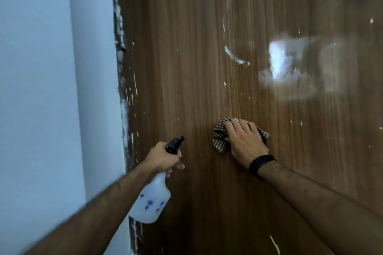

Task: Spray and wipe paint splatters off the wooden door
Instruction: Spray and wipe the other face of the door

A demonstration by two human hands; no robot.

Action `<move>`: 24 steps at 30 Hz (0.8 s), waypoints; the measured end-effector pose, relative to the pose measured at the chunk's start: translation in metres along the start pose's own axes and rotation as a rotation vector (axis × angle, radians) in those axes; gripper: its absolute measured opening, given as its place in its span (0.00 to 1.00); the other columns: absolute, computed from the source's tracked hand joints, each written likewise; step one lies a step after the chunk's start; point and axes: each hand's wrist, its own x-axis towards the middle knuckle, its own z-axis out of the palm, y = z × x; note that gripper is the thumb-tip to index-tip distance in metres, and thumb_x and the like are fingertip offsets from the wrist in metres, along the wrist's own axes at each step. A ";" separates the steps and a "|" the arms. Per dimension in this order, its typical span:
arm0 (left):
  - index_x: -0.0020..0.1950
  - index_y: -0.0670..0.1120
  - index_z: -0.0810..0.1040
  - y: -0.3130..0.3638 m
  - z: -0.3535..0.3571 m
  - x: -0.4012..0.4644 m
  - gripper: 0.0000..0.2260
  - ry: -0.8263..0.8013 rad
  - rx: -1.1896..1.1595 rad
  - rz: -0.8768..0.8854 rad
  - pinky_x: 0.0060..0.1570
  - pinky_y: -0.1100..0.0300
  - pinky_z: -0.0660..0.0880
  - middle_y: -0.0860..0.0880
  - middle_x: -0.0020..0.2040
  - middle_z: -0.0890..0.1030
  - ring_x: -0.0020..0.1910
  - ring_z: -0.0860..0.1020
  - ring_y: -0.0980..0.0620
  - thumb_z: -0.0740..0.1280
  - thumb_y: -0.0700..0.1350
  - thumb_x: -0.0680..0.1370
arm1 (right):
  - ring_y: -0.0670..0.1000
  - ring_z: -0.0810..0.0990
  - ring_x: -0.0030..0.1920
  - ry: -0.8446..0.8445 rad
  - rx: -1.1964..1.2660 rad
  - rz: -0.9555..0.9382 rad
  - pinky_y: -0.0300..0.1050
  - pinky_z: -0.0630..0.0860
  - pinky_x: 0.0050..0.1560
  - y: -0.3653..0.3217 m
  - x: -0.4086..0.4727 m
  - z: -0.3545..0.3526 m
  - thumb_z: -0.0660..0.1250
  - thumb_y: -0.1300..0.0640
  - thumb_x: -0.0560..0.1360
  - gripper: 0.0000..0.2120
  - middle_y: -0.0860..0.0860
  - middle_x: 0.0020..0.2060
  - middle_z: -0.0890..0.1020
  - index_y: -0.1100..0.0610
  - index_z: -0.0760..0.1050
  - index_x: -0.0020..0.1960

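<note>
The wooden door [186,68] filled most of the view, with a pale blue wall [41,68] at its left. The right hand [244,141] lay with its fingers spread and pressed a checked cloth [219,136] flat against the door. The left hand [163,159] was lower and to the left of it, apart from the door, and its fingers were curled around the neck of a white spray bottle [151,201] with a black nozzle [175,144]. White paint splatters [236,57] were above both hands, and more were along the left edge of the door. A black wristband [260,166] was on the right wrist.
</note>
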 end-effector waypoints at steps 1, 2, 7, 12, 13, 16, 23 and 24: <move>0.50 0.42 0.78 0.005 -0.007 0.003 0.07 0.038 -0.046 -0.007 0.28 0.59 0.73 0.50 0.31 0.81 0.24 0.73 0.56 0.71 0.32 0.75 | 0.58 0.76 0.52 0.012 0.012 0.035 0.54 0.73 0.52 -0.004 0.014 0.000 0.73 0.57 0.71 0.20 0.55 0.54 0.77 0.57 0.73 0.61; 0.51 0.42 0.78 0.009 -0.013 0.005 0.08 0.070 -0.109 -0.017 0.28 0.59 0.73 0.50 0.31 0.83 0.24 0.73 0.56 0.70 0.33 0.76 | 0.58 0.75 0.51 0.016 0.023 0.072 0.55 0.74 0.51 -0.010 0.028 -0.001 0.73 0.55 0.71 0.21 0.55 0.54 0.77 0.58 0.73 0.61; 0.60 0.42 0.77 -0.001 0.001 0.005 0.16 0.095 -0.363 -0.079 0.29 0.62 0.74 0.43 0.48 0.83 0.30 0.75 0.54 0.71 0.32 0.74 | 0.58 0.75 0.58 -0.165 0.017 0.023 0.56 0.73 0.56 -0.038 0.045 0.003 0.71 0.52 0.74 0.26 0.55 0.61 0.75 0.57 0.69 0.69; 0.57 0.42 0.78 0.000 0.001 0.004 0.15 0.148 -0.526 -0.119 0.30 0.59 0.73 0.43 0.43 0.81 0.29 0.74 0.54 0.71 0.30 0.73 | 0.57 0.74 0.59 -0.171 -0.061 -0.143 0.53 0.73 0.57 -0.035 0.070 0.003 0.71 0.55 0.74 0.27 0.55 0.62 0.73 0.56 0.66 0.69; 0.57 0.42 0.78 0.004 -0.003 0.003 0.15 0.151 -0.536 -0.106 0.30 0.59 0.73 0.43 0.43 0.82 0.28 0.73 0.54 0.71 0.31 0.73 | 0.57 0.75 0.58 -0.133 -0.067 -0.093 0.53 0.73 0.56 -0.034 0.081 -0.001 0.70 0.54 0.75 0.25 0.55 0.60 0.73 0.56 0.66 0.69; 0.55 0.43 0.78 0.017 -0.020 -0.002 0.13 0.147 -0.531 -0.039 0.30 0.59 0.73 0.44 0.41 0.80 0.27 0.73 0.55 0.71 0.31 0.73 | 0.56 0.73 0.56 -0.002 0.016 0.195 0.54 0.72 0.55 -0.031 0.122 -0.013 0.65 0.52 0.78 0.20 0.54 0.58 0.73 0.56 0.66 0.67; 0.53 0.42 0.80 0.054 -0.024 -0.010 0.13 0.121 -0.549 0.049 0.30 0.58 0.73 0.45 0.40 0.80 0.27 0.73 0.54 0.72 0.30 0.72 | 0.59 0.71 0.65 -0.142 -0.009 -0.196 0.55 0.69 0.64 -0.019 0.120 -0.018 0.62 0.51 0.81 0.22 0.56 0.67 0.70 0.55 0.63 0.73; 0.53 0.42 0.80 0.059 -0.020 -0.011 0.13 0.106 -0.539 0.059 0.30 0.58 0.73 0.45 0.39 0.80 0.27 0.73 0.54 0.72 0.30 0.72 | 0.59 0.72 0.63 -0.121 -0.013 -0.236 0.55 0.70 0.63 -0.007 0.121 -0.020 0.63 0.51 0.80 0.22 0.56 0.67 0.71 0.55 0.65 0.72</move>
